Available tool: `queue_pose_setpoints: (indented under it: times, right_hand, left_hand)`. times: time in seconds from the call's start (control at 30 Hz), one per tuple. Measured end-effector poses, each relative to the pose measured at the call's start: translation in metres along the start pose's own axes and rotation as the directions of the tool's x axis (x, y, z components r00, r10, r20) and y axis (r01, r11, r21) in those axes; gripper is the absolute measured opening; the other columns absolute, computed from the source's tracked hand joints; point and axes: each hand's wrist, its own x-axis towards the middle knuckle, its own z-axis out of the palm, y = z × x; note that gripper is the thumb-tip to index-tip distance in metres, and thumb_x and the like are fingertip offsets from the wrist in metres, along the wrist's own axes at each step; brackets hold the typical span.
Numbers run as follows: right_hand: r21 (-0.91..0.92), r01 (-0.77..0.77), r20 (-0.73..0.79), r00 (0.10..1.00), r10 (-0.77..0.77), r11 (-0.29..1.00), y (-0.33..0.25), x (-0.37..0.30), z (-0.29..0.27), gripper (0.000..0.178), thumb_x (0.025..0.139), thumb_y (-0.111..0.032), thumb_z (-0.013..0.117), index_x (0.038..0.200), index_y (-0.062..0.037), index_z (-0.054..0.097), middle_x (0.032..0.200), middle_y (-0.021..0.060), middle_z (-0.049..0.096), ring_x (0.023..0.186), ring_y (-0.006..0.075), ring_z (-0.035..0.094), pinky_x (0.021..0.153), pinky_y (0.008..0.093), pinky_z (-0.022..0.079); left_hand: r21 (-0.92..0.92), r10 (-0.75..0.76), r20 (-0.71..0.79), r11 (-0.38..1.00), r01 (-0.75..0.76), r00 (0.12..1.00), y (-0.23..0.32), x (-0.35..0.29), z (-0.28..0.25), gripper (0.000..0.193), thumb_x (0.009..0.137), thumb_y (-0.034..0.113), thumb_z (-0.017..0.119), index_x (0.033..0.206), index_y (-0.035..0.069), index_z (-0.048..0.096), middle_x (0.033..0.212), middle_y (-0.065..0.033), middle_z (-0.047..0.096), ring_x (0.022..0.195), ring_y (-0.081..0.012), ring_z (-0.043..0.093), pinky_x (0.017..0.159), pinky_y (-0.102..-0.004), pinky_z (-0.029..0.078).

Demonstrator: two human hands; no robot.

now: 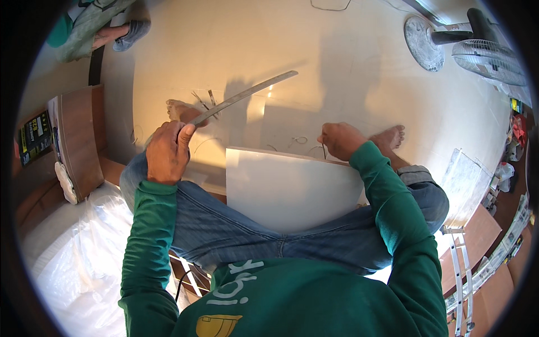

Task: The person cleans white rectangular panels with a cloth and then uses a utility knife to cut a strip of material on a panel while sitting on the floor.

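White panel (286, 188) lies across the seated person's lap, its far edge over the floor (337, 67). Left hand (167, 151) is wrapped tight around one end of a long metal ruler (247, 95) angling up and away. Right hand (339, 140) pinches a thin pencil-like tool (324, 150) at the panel's far edge. Beyond, a fan (485, 59).

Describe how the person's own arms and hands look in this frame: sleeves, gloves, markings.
Both arms wear long dark green sleeves with ribbed cuffs ending at the wrists. The left hand and right hand are bare: no gloves, and no rings or watch that I can make out. The sleeves are plain, without markings.
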Motion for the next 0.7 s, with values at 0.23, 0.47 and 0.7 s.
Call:
queue_pose_setpoints:
  times: [0.23, 0.47, 0.7]
  right_hand:
    - [0.167, 0.012, -0.072, 0.997, 0.000, 0.986, -0.007, 0.000, 0.002, 0.031, 0.091, -0.030, 0.078, 0.086, -0.0006, 0.070, 0.085, 0.0187, 0.073, 0.084, 0.0365, 0.070, 0.075, 0.0463, 0.055]
    - [0.243, -0.008, 0.018, 1.000, 0.004, 0.970, -0.012, 0.010, -0.001, 0.029, 0.087, -0.027, 0.083, 0.091, -0.0001, 0.073, 0.088, 0.0167, 0.074, 0.081, 0.0312, 0.070, 0.074, 0.0409, 0.056]
    - [0.214, 0.219, -0.127, 0.973, -0.195, 0.952, 0.009, 0.012, 0.031, 0.029, 0.085, -0.023, 0.082, 0.102, -0.0018, 0.073, 0.094, 0.0168, 0.076, 0.088, 0.0326, 0.072, 0.080, 0.0411, 0.057]
  left_hand:
    - [-0.051, -0.056, 0.040, 0.997, 0.058, 0.998, 0.005, 0.001, -0.005, 0.046, 0.109, 0.042, 0.056, 0.097, 0.000, 0.067, 0.089, -0.0190, 0.065, 0.085, -0.0399, 0.064, 0.077, -0.0469, 0.050]
    - [-0.008, 0.007, -0.018, 1.000, -0.007, 1.000, -0.002, -0.002, 0.001, 0.040, 0.107, 0.040, 0.061, 0.096, 0.002, 0.068, 0.083, -0.0163, 0.065, 0.081, -0.0385, 0.063, 0.073, -0.0479, 0.050]
    - [0.000, 0.006, 0.002, 1.000, -0.006, 1.000, 0.000, 0.002, 0.001, 0.042, 0.108, 0.042, 0.059, 0.097, 0.002, 0.068, 0.083, -0.0161, 0.065, 0.081, -0.0379, 0.063, 0.073, -0.0479, 0.050]
